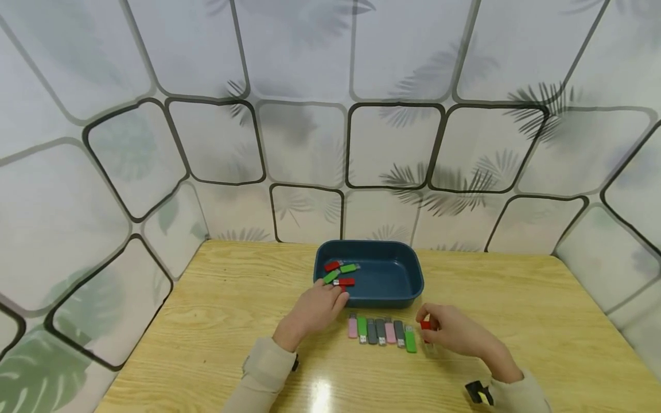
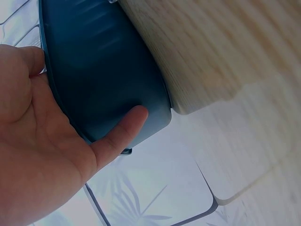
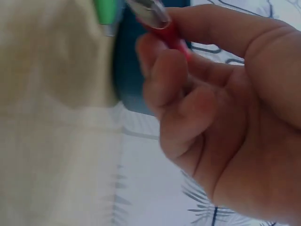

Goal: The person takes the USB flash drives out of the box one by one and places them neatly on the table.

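Note:
At the front-left corner of the dark blue box [image 1: 392, 302], my left hand [image 1: 316, 308] grips the rim. In the left wrist view one digit [image 2: 124, 129] lies along the outer wall; other fingertips are hidden behind the rim. Between its thumb and fingers, my right hand [image 1: 454, 330] pinches a red USB flash drive [image 1: 426, 326], metal end showing in the right wrist view. This hand hovers just right of a row of USB flash drives [image 1: 381, 331] in pink, green and grey, side by side. Its nearest neighbour is a green USB flash drive [image 1: 410, 339].
Several loose red and green USB flash drives [image 1: 349, 268] lie at the left end inside the box. The light wooden table [image 1: 237, 275] stretches to both sides. Behind it hangs a patterned cloth or wall covering [image 1: 304, 149] with leaf prints.

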Demonstrator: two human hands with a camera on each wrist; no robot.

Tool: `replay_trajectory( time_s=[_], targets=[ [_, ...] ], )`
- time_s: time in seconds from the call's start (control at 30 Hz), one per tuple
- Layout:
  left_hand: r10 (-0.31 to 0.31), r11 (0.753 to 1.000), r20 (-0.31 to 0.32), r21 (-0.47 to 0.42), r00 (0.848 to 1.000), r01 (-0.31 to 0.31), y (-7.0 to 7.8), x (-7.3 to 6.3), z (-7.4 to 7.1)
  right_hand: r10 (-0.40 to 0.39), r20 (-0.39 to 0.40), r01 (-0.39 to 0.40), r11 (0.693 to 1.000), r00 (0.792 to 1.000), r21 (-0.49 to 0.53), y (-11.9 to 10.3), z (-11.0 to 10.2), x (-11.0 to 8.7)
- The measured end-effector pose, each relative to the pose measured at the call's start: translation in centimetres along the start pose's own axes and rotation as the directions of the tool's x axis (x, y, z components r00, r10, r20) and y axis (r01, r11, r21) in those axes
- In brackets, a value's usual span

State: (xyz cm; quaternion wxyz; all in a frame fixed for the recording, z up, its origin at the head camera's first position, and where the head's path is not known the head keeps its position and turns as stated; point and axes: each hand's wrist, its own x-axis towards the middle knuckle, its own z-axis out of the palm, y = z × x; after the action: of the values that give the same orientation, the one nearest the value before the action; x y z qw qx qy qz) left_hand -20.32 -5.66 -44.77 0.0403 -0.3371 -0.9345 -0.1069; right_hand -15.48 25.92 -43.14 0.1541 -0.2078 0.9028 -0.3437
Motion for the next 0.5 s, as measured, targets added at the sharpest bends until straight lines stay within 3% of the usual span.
replay_trajectory(
  time_s=[0.2,0.5],
  targets=[
    [-0.005,1.0,0.002,-0.003,1.0,0.005,0.0,0.0,0.0,0.113,0.104,-0.121,0.99,0.988,0.073,0.9,1.2,0.0],
    [-0.013,1.0,0.006,-0.013,1.0,0.013,0.0,0.1,-0.1,0.157,0.079,-0.164,0.982,0.984,0.094,1.1,2.0,0.4]
  ],
)
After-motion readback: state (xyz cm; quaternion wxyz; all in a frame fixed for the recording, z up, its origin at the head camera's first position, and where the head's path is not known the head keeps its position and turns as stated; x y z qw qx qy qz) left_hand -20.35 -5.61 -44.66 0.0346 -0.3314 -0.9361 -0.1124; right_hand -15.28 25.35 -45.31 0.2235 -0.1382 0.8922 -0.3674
